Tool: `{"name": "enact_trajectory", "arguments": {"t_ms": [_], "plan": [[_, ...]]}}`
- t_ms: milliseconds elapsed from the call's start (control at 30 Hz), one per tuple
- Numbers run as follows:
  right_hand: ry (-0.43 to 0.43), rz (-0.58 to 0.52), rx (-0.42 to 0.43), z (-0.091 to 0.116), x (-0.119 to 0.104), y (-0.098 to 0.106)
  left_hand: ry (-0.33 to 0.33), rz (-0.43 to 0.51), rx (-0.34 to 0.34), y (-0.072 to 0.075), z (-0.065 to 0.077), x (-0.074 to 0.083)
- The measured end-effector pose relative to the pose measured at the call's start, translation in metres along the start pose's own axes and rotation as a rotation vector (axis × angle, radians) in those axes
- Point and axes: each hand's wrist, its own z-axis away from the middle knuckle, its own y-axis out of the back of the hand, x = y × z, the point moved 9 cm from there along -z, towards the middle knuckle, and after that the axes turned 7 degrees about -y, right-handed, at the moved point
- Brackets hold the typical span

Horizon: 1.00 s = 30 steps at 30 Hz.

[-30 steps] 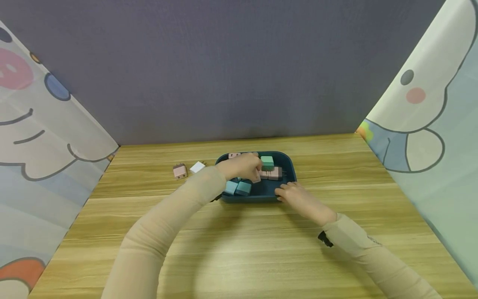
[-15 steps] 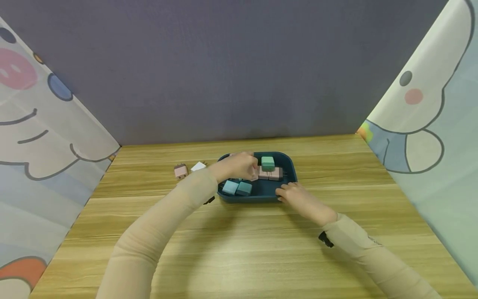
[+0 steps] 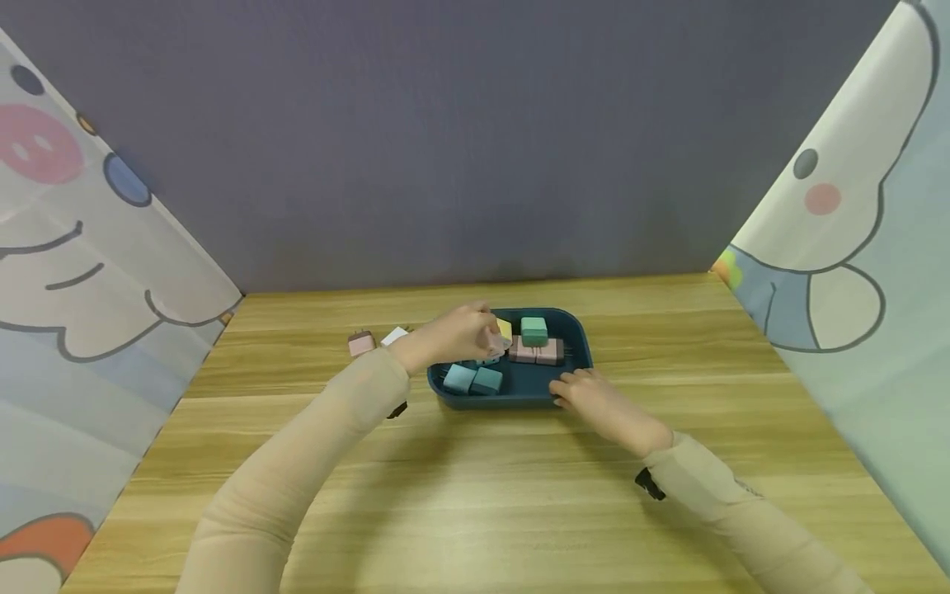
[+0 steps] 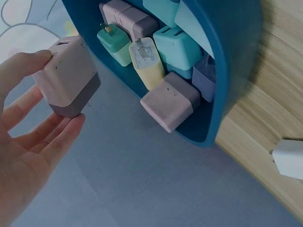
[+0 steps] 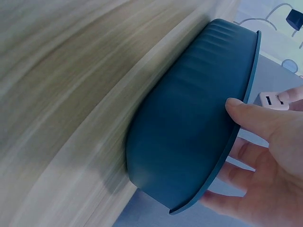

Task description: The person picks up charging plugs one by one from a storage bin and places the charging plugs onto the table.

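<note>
Head view gives us a wood-grained table (image 3: 519, 511) backed by a grey panel (image 3: 475, 148), with cartoon-printed sheets (image 3: 839, 214) slanting down at both sides. Left of a deep blue tray (image 3: 512, 403), a white charger (image 3: 393, 337) and a pink charger (image 3: 361, 344) lie on the tabletop. From there we see the left hand (image 3: 453, 332) over the tray's left half, mostly hiding what it holds; left wrist view shows us its thumb and fingertips pinching a pink-and-mauve charger (image 4: 66, 75). Right wrist view shows us how the right hand (image 5: 279, 161) grips the tray: thumb against the outer wall, fingers behind the rim. Inside the tray we make out a green charger (image 4: 114, 45), a yellow charger (image 4: 149, 61), two paired pink chargers (image 4: 137, 22), several teal chargers (image 4: 177, 49), a dark blue charger (image 4: 204, 78) and a two-tone pink charger (image 4: 165, 106) near the end wall.
</note>
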Motion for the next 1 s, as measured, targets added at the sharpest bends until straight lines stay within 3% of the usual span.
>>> {"name": "enact_trajectory", "arguments": {"t_ms": [267,433,1000], "plan": [[0.003,0.009,0.016,0.001,-0.001,-0.001,0.002,0.094,0.064,0.012,0.017,-0.007],[0.002,-0.003,0.009,0.001,0.000,-0.001,-0.003,0.068,0.120,0.020,0.027,-0.013],[0.004,0.000,0.012,0.001,0.000,-0.002,0.093,0.073,0.285,0.041,0.065,-0.042]]}}
